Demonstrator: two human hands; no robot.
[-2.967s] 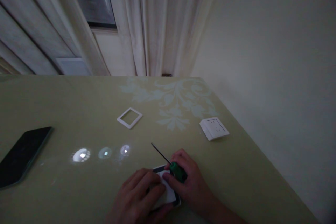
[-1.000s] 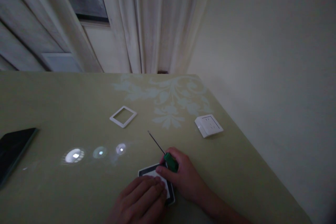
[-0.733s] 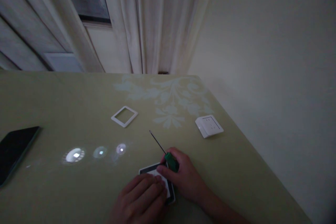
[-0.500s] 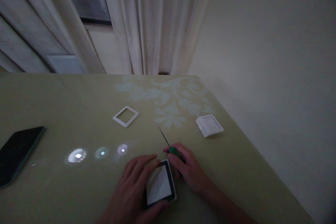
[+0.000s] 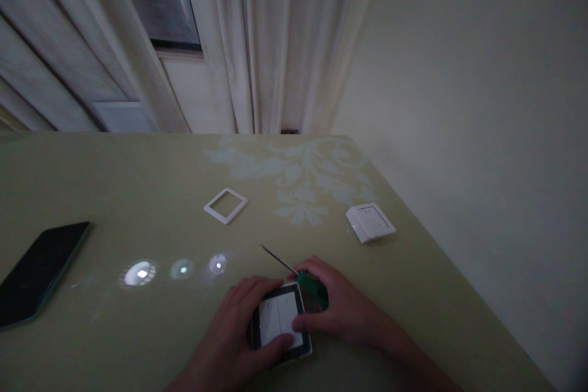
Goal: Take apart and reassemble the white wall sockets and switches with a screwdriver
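A two-rocker wall switch (image 5: 276, 312) with white rockers, a dark border and a white edge is held low over the near part of the table. Around its left side my left hand (image 5: 234, 331) is closed, fingers along the far edge and thumb on the near part of its face. My right hand (image 5: 342, 309) grips a screwdriver (image 5: 313, 289) by its green handle, the thin metal shaft pointing up and left. The right thumb also rests on the right part of the switch face. Farther back lies a white square frame (image 5: 215, 215).
A white socket (image 5: 373, 220) lies tilted toward the table's right edge. At the left is a dark phone-like slab (image 5: 43, 272). The glossy table (image 5: 151, 196) shows light reflections, with curtains (image 5: 303, 43) behind it and a wall (image 5: 482, 104) at right.
The screwdriver's tip has swung left and lower. My right thumb has come onto the switch face, and the left thumb has moved up onto it. The view has shifted slightly.
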